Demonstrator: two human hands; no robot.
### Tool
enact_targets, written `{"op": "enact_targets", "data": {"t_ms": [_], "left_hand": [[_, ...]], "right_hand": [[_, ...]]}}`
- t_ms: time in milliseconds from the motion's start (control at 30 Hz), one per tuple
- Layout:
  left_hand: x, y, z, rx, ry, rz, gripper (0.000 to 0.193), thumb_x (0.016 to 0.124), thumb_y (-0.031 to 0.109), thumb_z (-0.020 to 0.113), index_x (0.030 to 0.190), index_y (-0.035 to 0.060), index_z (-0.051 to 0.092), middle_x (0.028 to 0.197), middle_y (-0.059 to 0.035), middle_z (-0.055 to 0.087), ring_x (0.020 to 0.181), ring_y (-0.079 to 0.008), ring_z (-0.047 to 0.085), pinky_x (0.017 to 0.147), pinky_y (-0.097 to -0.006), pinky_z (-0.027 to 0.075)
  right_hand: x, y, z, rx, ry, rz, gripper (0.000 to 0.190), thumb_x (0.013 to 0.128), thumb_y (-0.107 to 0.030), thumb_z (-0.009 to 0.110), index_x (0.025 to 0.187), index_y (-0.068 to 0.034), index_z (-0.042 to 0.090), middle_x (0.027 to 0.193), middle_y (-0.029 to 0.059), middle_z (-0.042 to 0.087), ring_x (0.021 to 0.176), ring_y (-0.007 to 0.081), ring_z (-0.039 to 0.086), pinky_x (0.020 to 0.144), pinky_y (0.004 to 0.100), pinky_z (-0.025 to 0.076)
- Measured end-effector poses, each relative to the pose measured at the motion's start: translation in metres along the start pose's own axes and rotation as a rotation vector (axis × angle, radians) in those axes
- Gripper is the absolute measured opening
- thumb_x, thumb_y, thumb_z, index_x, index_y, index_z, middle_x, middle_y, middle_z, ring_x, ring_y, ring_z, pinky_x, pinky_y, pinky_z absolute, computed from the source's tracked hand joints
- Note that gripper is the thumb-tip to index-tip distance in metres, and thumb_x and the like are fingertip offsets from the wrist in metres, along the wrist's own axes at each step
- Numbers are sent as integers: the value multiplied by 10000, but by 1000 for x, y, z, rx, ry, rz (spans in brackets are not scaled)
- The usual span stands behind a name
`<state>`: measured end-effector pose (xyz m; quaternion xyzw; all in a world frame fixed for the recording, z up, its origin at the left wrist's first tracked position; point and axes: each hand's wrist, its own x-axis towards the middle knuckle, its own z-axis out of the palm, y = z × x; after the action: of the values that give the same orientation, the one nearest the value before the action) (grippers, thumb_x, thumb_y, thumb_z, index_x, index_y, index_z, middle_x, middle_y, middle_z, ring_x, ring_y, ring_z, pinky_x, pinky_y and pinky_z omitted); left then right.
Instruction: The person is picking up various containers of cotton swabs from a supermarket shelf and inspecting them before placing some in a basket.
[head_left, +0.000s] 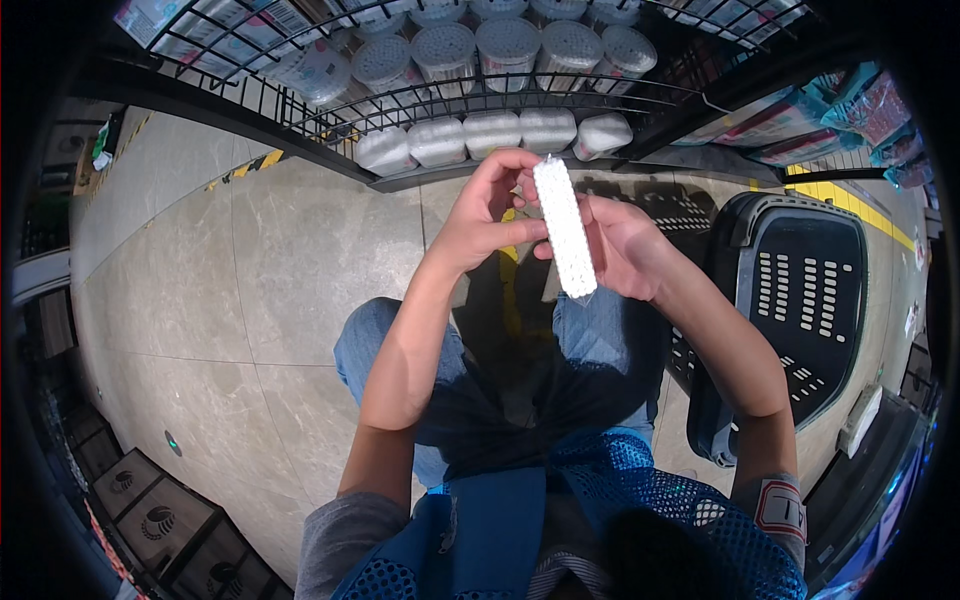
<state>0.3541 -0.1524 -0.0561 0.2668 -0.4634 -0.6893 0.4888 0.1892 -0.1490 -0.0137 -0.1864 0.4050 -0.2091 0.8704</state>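
Observation:
Between my two hands is a narrow clear pack of what look like white cotton swabs (564, 232), tip ends facing up and washed out by the light. My left hand (487, 214) grips its left side, thumb and fingers against the pack. My right hand (626, 244) supports it from the right, its fingers partly hidden behind the pack. Just beyond my hands, a row of white-topped packs (491, 133) sits on the bottom shelf (405, 180). Above them, round clear tubs of cotton swabs (508, 45) stand behind a black wire shelf front (480, 90).
A black plastic shopping basket (810, 262) with slotted walls stands on the tiled floor (172, 285) at my right. Teal and pink packages (847, 112) fill racks at the upper right. Dark crates (161, 517) line the lower left. My knees (375, 337) are bent below my hands.

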Motion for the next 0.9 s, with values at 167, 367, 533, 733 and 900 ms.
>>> {"op": "enact_targets", "data": {"t_ms": [167, 367, 533, 733, 900], "left_hand": [[1, -1, 0, -29, -10, 27, 529, 567, 21, 657, 1036, 82, 418, 866, 18, 435, 828, -86, 411, 683, -232, 327], [0, -2, -1, -31, -4, 20, 516, 579, 35, 654, 1035, 85, 417, 860, 22, 435, 823, -85, 411, 684, -226, 321], [0, -2, -1, -38, -1, 15, 523, 582, 43, 655, 1043, 81, 410, 882, 15, 443, 842, -90, 415, 690, -229, 322], [-1, -4, -3, 35, 18, -10, 628, 552, 161, 685, 1085, 79, 365, 1008, -57, 446, 973, -182, 431, 834, -309, 344], [0, -4, -3, 64, -2, -3, 676, 530, 190, 704, 1099, 80, 354, 1022, -59, 442, 982, -192, 426, 854, -322, 319]], "right_hand": [[0, 0, 1, 7, 20, -8, 409, 792, -250, 382, 1147, -47, 386, 946, 69, 540, 760, 168, 561, 577, 274, 479], [0, 0, 2, 16, 17, -6, 409, 793, -248, 386, 1147, -44, 388, 961, 71, 537, 764, 174, 562, 586, 268, 477], [1, 1, 0, 20, 17, -12, 410, 792, -245, 384, 1148, -41, 386, 967, 71, 534, 763, 173, 562, 587, 265, 477], [0, 1, 0, 25, 19, -8, 413, 782, -239, 387, 1147, -47, 386, 965, 68, 536, 761, 168, 562, 588, 263, 477], [-1, -1, 1, 14, 10, -9, 416, 775, -242, 394, 1144, -50, 390, 950, 65, 543, 772, 165, 561, 621, 278, 470]]}}
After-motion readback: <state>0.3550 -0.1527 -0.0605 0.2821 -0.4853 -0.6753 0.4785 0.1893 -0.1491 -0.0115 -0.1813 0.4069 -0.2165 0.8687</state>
